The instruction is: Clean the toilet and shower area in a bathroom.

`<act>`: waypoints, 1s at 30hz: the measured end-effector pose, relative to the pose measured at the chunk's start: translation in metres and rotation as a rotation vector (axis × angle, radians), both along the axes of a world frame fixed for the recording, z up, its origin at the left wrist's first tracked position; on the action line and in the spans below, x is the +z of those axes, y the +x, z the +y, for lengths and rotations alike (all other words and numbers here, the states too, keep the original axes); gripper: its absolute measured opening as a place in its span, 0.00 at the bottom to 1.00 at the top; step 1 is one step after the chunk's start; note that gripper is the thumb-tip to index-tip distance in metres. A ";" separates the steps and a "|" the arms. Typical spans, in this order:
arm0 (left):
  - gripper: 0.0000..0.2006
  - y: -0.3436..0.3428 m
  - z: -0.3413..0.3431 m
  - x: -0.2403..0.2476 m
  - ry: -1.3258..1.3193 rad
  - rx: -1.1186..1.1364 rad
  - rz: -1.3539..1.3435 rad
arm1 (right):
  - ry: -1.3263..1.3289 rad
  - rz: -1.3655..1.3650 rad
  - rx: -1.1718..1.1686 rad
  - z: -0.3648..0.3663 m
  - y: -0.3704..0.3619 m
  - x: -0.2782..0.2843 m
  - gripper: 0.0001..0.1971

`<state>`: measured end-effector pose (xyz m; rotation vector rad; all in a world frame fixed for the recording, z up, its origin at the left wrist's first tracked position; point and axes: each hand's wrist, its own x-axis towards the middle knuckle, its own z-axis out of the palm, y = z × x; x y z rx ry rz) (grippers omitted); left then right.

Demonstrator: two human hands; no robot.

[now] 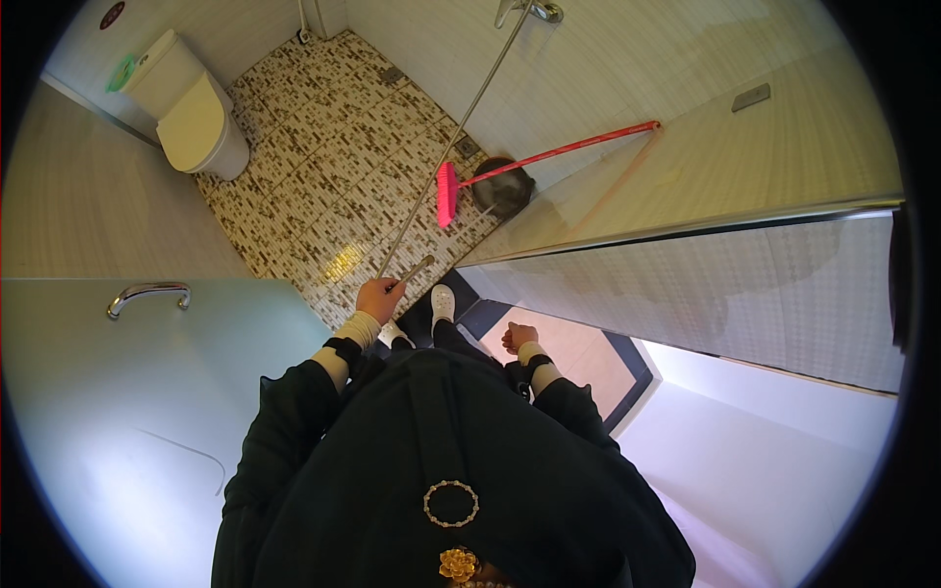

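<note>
My left hand (376, 298) is closed around a slim metal hand shower (422, 264), which points forward over the tiled floor. Its long silver hose (461, 127) runs up to the tap (545, 13) on the far wall. My right hand (520, 338) hangs by my right side with its fingers curled, and nothing shows in them. Ahead, a pink broom (447, 194) leans with its red handle against the right wall, its head just left of a dark round bucket (503, 188).
A white toilet (196, 132) stands at the far left on the mosaic floor (323, 147). At my left is a frosted glass door (118, 392) with a metal handle (149, 292). My feet stand at the dark doorway sill (485, 317); a glass panel (725, 284) is on the right.
</note>
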<state>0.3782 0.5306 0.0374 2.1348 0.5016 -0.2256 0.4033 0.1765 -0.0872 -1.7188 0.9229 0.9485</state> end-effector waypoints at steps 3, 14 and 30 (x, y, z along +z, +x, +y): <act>0.17 0.000 -0.001 -0.001 0.000 0.010 0.012 | -0.002 0.003 0.010 -0.001 0.001 0.000 0.13; 0.17 -0.005 0.000 -0.006 0.007 0.015 0.002 | 0.008 -0.006 0.018 0.000 -0.002 0.000 0.14; 0.16 -0.006 0.001 0.002 -0.024 0.024 0.005 | 0.019 0.007 -0.013 0.002 -0.004 0.004 0.14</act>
